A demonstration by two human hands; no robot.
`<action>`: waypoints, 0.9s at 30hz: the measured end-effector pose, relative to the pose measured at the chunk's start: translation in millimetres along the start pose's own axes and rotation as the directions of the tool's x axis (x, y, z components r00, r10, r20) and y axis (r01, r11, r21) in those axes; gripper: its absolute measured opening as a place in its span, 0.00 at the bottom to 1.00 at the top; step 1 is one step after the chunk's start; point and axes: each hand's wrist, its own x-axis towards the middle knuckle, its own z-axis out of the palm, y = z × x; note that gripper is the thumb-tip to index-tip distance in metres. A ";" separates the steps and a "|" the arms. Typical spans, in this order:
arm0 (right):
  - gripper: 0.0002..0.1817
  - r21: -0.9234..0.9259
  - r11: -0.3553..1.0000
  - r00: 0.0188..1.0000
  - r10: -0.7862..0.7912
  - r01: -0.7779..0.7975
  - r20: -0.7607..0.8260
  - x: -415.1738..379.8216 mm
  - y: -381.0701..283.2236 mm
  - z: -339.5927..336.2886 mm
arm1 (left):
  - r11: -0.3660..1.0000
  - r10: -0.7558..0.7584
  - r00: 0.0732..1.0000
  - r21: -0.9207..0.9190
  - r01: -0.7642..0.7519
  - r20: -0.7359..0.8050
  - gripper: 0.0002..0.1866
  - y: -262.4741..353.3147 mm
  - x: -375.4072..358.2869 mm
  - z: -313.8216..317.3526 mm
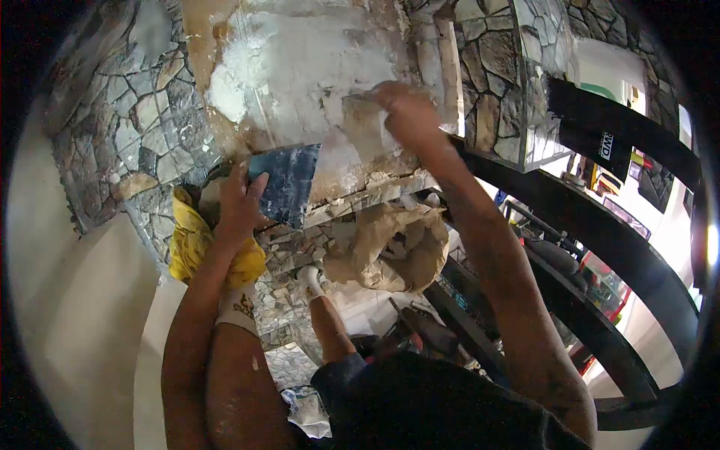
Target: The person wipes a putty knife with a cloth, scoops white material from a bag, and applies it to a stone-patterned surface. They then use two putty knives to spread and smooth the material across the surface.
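My left hand (241, 196) grips a dark blue, flat spreader blade (286, 184) by its left side; pale smears cover its face. My right hand (409, 112) is closed around what looks like a putty knife (358, 99), mostly hidden by the fingers. Its tip is over a wooden board (199, 34) coated with grey-white paste or plaster. A heap of white powder (231, 88) lies on the board's left part. Below the left hand hangs a yellow cloth (187, 236).
An opened brown paper bag (360, 255) stands below the board's near edge. Stone-patterned surfaces (142, 124) flank the board. Curved black rails (570, 217) run down the right side, with cluttered goods beyond. My legs and socked feet (309, 281) are below.
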 end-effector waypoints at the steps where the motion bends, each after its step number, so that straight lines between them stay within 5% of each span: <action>1: 0.23 -0.020 0.999 0.999 -0.037 0.036 -0.022 -3.7 -0.5 24.8 | 0.998 0.001 1.000 0.064 0.000 -0.012 0.12 -0.9 -0.7 0.1; 3: 0.24 -0.068 0.967 0.966 -0.251 0.247 -0.063 -11.3 -3.7 28.0 | 0.990 0.017 0.999 0.143 -0.012 -0.032 0.12 0.3 8.0 -5.4; 7: 0.23 -0.130 0.988 0.966 -0.045 0.080 0.253 24.9 -2.1 -20.3 | 0.990 0.122 0.992 0.073 -0.124 0.025 0.13 9.8 2.1 -4.6; 10: 0.22 -0.124 0.991 0.994 -0.063 0.052 -0.086 16.8 -7.0 21.3 | 0.944 0.287 0.958 0.165 -0.285 0.017 0.14 1.0 2.6 -3.1; 11: 0.21 -0.192 0.956 0.974 -0.225 0.221 -0.001 9.5 -3.2 14.7 | 0.951 0.252 0.967 0.187 -0.244 -0.020 0.14 -6.5 2.1 -3.6; 14: 0.21 -0.036 0.987 0.956 -0.141 0.156 0.258 21.2 4.8 -18.8 | 0.987 0.056 0.995 0.152 -0.044 -0.081 0.17 -8.4 -1.3 4.3; 16: 0.21 -0.073 0.984 0.981 -0.153 0.162 0.120 30.9 -8.5 -29.8 | 0.988 -0.001 1.000 0.156 0.005 -0.023 0.20 -19.4 -6.0 7.4; 18: 0.21 -0.047 0.976 0.964 -0.216 0.211 -0.156 22.5 -7.7 1.1 | 0.919 0.204 0.979 0.342 -0.199 0.020 0.21 -27.6 -3.6 4.5; 20: 0.21 -0.046 0.949 0.948 -0.315 0.313 -0.042 26.6 8.4 15.7 | 0.871 0.296 0.955 0.404 -0.280 0.023 0.21 -21.0 1.0 -0.5; 23: 0.21 -0.043 0.981 0.957 -0.173 0.188 0.233 45.2 -5.0 -28.1 | 0.849 0.290 0.957 0.453 -0.270 0.027 0.21 -30.7 -7.4 8.0; 26: 0.17 -0.055 0.997 0.997 -0.065 0.062 -0.050 29.8 -15.2 3.2 | 0.884 0.211 0.977 0.425 -0.197 0.013 0.23 -23.3 -5.6 6.0; 27: 0.15 -0.146 0.982 0.992 -0.112 0.120 0.060 20.0 -21.9 2.1 | 0.908 0.095 0.995 0.407 -0.099 0.029 0.23 -3.8 -2.4 1.1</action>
